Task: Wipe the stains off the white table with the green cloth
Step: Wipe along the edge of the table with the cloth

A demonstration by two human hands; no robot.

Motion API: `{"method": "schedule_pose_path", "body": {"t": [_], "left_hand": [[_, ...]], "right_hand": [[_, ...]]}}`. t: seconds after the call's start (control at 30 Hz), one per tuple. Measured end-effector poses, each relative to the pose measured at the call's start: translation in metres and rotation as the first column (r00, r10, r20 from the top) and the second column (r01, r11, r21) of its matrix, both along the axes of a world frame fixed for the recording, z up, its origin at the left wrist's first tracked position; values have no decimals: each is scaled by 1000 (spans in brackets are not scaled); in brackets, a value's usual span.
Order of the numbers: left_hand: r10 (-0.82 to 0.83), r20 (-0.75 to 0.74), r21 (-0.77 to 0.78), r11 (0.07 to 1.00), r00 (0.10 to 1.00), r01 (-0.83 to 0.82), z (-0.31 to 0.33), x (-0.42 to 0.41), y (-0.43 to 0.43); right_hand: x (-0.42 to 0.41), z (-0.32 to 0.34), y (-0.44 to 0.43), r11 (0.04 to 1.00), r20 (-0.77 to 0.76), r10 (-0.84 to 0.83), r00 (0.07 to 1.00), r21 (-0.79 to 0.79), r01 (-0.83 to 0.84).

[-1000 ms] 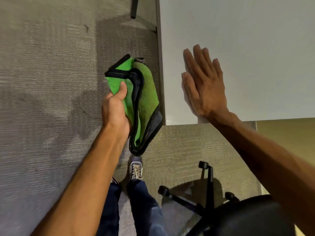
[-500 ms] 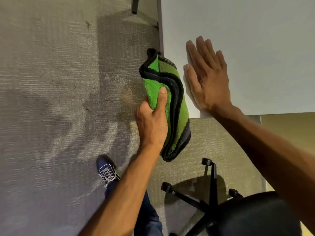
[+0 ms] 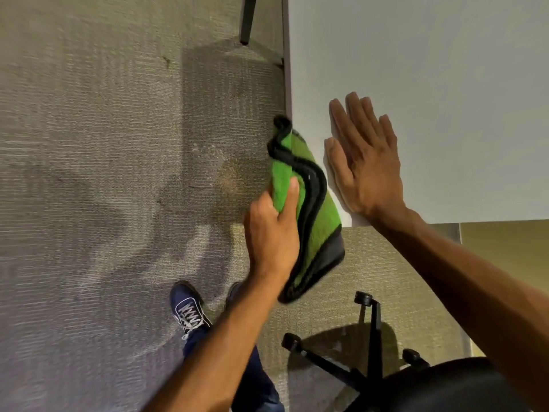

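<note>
Cloth (image 3: 320, 215) folded in left grip (image 3: 271, 230), just beside table (image 3: 445, 84) corner.

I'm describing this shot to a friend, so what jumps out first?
The bright green cloth, gripped in the left hand at the white table's near corner. Beside it the right hand lies flat, fingers spread, on the tabletop. A black office chair sits at lower right.

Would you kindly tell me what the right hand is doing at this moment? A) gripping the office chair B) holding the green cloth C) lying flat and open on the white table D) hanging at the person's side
C: the right hand lies palm down, fingers spread, on the white table, while the left hand holds the green cloth.
</note>
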State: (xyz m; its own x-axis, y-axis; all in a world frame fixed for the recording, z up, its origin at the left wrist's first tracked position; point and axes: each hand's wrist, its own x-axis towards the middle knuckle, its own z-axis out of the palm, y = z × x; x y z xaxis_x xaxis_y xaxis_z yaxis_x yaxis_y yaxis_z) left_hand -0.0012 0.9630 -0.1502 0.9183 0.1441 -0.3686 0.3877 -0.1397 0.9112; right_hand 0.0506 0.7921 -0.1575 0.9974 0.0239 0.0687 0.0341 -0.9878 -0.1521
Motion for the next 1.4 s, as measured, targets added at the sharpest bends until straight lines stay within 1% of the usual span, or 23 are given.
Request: {"method": "schedule_pose_path", "body": {"t": [0.1, 0.17, 0.23, 0.3, 0.4, 0.57, 0.63, 0.7, 0.77, 0.83, 0.93, 1.0, 1.2, 1.3, 1.4], "left_hand": [[-70, 99, 142, 988, 993, 56, -3, 70, -6], [-112, 122, 206, 975, 986, 86, -5, 119, -10], [-115, 127, 174, 980, 985, 92, -5, 152, -13], [-78, 134, 128, 990, 988, 61, -3, 161, -16], [-54, 141, 132, 991, 989, 35, -1, 134, -19], [-44, 84, 102, 994, 995, 35, 3, 50, -11], [-35, 36, 116, 993, 999, 30, 6, 12, -7], [-31, -42, 84, 996, 999, 35, 13, -17, -6], [-11, -79, 43, 999, 997, 14, 15, -30, -7], [-5, -90, 52, 999, 996, 10, 14, -25, -10], [-5, -69, 62, 998, 998, 10, 12, 3, -15], [-3, -28, 108, 994, 1000, 6, 8, 31, -17], [-23, 153, 222, 975, 988, -11, -2, 157, -30], [-35, 167, 221, 975, 985, -3, -6, 210, -35], [-29, 155, 218, 976, 988, -5, -10, 221, -36]], "right_hand": [[-1, 3, 0, 1000, -16, 6, 1000, 5, -6], [-1, 5, 1, 1000, -18, 11, 1000, -28, -12], [-1, 5, 3, 999, -11, -2, 1000, -54, 1], [-1, 6, 5, 998, -9, -17, 1000, -58, 17], [-1, 8, 4, 998, -38, 2, 999, -66, -4], [-2, 8, 1, 1000, -29, 24, 999, 7, -24], [-1, 7, 1, 1000, -27, 29, 999, -7, -30], [0, 7, 0, 999, -25, 29, 999, -21, -30], [0, 7, 1, 999, -26, 29, 999, -27, -30], [0, 6, 1, 999, -27, 31, 999, -25, -31], [0, 4, -1, 1000, -25, 23, 999, -18, -23], [0, 2, -2, 1000, -20, 25, 999, -17, -26], [0, -4, -5, 998, 44, 32, 999, -57, -30], [0, -6, -5, 998, 51, 35, 998, -52, -33], [-1, -3, -5, 999, 40, 36, 999, -32, -34]]}}
